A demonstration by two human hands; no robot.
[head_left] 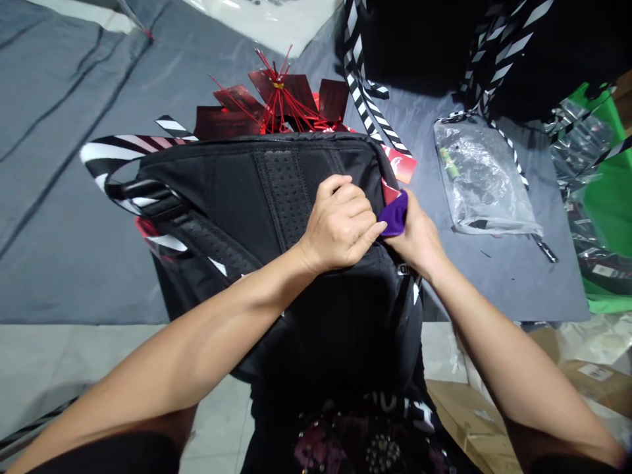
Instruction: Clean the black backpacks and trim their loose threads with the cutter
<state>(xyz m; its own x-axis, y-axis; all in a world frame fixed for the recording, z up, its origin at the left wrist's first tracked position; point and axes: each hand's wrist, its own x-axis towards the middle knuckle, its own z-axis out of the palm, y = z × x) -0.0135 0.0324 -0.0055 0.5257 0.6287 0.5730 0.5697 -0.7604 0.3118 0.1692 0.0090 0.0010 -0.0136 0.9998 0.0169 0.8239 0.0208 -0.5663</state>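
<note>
A black bag with black-and-white striped straps lies tilted over the table's front edge. My left hand is closed in a fist on the bag's right part, gripping its black fabric. Beside it my right hand is closed round a purple cloth piece at the bag's right edge; its fingertips are hidden behind the cloth. Just past the bag's far edge lie dark red tags with red strings gathered in a bunch. A red-and-white card shows near the bag's upper right corner.
A clear plastic pouch lies on the grey table cover at the right. Black items with striped straps stand at the back. A green container with plastic-wrapped things is at the far right, above cardboard boxes.
</note>
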